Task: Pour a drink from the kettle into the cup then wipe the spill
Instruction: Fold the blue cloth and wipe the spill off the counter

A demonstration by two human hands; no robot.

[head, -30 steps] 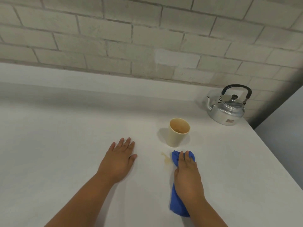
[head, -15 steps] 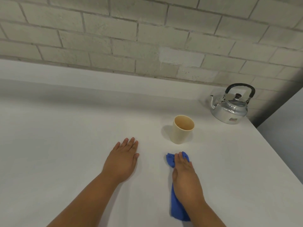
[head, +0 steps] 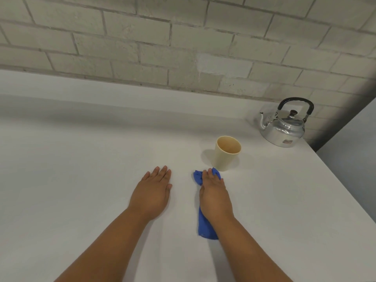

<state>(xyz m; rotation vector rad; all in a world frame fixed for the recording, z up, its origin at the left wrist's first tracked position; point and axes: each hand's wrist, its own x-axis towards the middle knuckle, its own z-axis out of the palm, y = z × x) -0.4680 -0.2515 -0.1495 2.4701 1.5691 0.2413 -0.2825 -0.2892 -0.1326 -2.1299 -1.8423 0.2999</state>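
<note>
A cream cup (head: 226, 154) stands upright on the white counter (head: 81, 169), brownish inside. A shiny metal kettle (head: 283, 127) with a black handle sits at the back right, spout pointing left. My right hand (head: 215, 195) presses flat on a blue cloth (head: 205, 226) just in front of the cup, the cloth's front end bunched under my fingertips and almost touching the cup. My left hand (head: 151, 193) lies flat on the counter to the left, fingers together, holding nothing. No spill shows on the surface around the cloth.
A pale brick wall (head: 183, 47) rises behind a raised ledge at the back of the counter. The counter's right edge (head: 345, 186) runs diagonally from behind the kettle toward the near right, with a grey floor below.
My right hand pushed the cloth forward and left over the brownish spill, which is no longer visible, and now sits close to the cup. My left hand stayed flat on the counter.
</note>
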